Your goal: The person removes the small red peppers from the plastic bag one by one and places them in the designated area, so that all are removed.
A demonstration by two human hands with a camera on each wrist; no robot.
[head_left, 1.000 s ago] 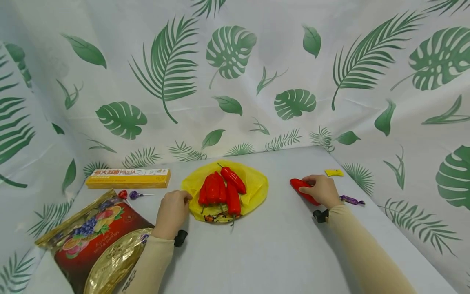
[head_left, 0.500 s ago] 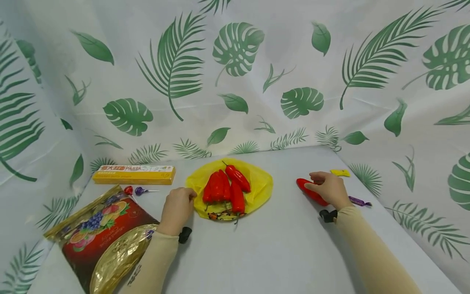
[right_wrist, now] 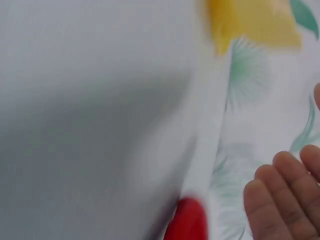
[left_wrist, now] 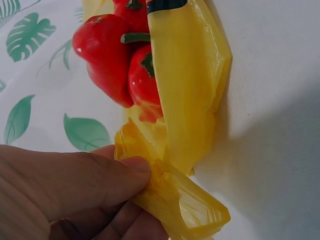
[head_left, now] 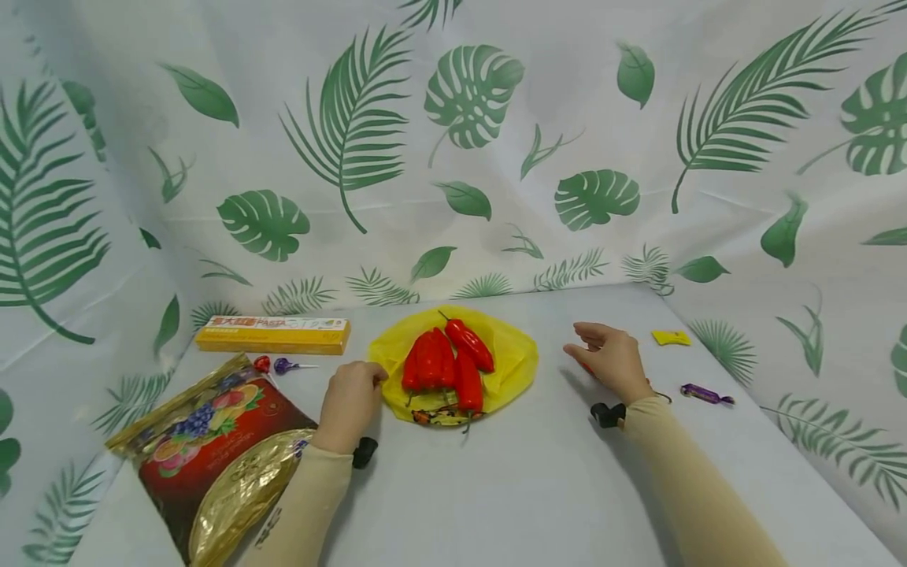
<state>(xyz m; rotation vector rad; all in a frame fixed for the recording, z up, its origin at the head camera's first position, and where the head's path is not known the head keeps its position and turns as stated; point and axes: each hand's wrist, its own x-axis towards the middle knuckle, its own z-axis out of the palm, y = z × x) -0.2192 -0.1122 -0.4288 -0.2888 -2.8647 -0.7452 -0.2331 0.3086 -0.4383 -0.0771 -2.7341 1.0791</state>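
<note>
– Count?
– Five glossy red peppers (head_left: pixel 429 361) on one thin yellow plastic bag (head_left: pixel 512 358), right of the left hand (head_left: pixel 350 400), which pinches its crinkled edge.
– Right hand (head_left: pixel 611 361)?
– Thumb and fingers spread apart; a sixth pepper (right_wrist: pixel 187 222) beneath, mostly hidden.

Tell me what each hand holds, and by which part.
The left hand pinches the thin yellow plastic bag by its crumpled edge; the right hand holds nothing.

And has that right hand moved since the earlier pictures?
Yes: the right hand has shifted left, away from the small yellow packet and toward the yellow plastic bag.
</note>
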